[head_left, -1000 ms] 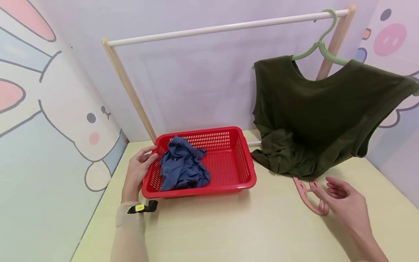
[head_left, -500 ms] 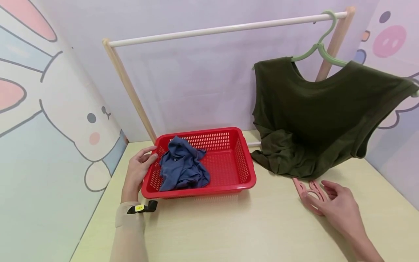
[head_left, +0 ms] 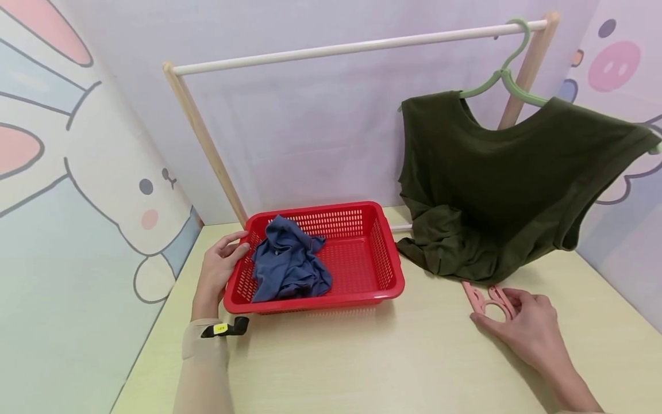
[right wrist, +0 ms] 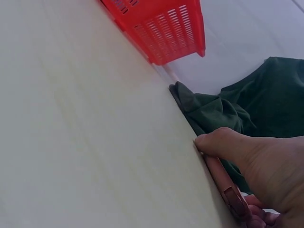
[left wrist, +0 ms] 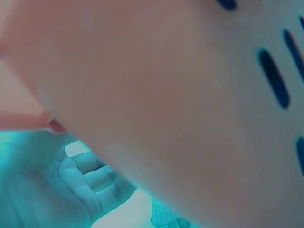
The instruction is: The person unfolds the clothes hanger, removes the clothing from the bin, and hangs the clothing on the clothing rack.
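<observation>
My left hand [head_left: 218, 267] holds the left end of a red plastic basket [head_left: 390, 241], fingers and thumb at its rim. A crumpled blue cloth garment [head_left: 289, 261] lies in the basket's left half. In the left wrist view the basket wall [left wrist: 156, 95] covers most of the picture, with the hand [left wrist: 80, 183] below it. My right hand [head_left: 527, 328] grips a pink folding hanger [head_left: 477, 298] on the table, thumb on its left side and fingers on its right. The hanger's far ends reach the hem of a dark green sleeveless top [head_left: 507, 172]. In the right wrist view the thumb presses the hanger [right wrist: 221, 178].
The green top hangs on a green hanger [head_left: 509, 77] from the rack's white rail [head_left: 362, 43]. The rack's wooden posts [head_left: 201, 138] stand behind the basket and the top. Cartoon-painted walls [head_left: 119, 172] bound the pale table [head_left: 357, 362] on both sides.
My right hand has moved left onto the pink hanger, and its thumb and fingers have closed around it. The left hand and the basket have stayed in place.
</observation>
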The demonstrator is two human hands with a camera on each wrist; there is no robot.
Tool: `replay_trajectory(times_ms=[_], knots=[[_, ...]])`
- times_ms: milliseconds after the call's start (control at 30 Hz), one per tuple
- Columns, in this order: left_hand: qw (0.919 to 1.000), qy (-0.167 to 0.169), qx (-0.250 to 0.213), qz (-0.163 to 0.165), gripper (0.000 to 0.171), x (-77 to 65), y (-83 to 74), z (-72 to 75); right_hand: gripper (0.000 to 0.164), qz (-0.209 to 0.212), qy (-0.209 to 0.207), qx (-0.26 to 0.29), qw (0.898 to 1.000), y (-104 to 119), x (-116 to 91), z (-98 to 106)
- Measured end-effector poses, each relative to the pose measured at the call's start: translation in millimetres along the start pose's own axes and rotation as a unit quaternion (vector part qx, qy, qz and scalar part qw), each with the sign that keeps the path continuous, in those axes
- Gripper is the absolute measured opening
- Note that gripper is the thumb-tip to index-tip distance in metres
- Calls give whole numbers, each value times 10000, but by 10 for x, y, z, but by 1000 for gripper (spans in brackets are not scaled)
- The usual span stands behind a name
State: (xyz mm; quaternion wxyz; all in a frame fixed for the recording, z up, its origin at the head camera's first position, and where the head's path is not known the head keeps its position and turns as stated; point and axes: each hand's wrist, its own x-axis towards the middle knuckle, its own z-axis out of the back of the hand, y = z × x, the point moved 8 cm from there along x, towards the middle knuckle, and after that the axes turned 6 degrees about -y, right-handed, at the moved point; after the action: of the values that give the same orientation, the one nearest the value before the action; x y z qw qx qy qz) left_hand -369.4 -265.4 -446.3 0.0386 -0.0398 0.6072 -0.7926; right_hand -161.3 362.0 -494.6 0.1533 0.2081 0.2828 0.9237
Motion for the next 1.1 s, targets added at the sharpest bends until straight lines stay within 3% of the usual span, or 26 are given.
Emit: replay_trajectory(times_ms=[200, 533, 733, 900, 1100], knots=[[10000, 8, 23, 70, 58, -9, -10, -15, 85, 208, -113, -1, 9997, 24, -38, 46], [10000, 49, -6, -16, 59, 6, 0, -11, 88, 187, 260, -45, 9995, 94, -106, 18], [9999, 53, -47, -101, 59, 3, -5, -8, 89, 289, 88, -14, 9995, 221, -67, 111], [9999, 56, -15, -103, 59, -7, -17, -6, 90, 440, -174, 117, 9988, 441, 41, 305], [10000, 25, 37, -68, 60, -22, -27, -4, 86, 1078, -714, 497, 9904, 927, 420, 626]])
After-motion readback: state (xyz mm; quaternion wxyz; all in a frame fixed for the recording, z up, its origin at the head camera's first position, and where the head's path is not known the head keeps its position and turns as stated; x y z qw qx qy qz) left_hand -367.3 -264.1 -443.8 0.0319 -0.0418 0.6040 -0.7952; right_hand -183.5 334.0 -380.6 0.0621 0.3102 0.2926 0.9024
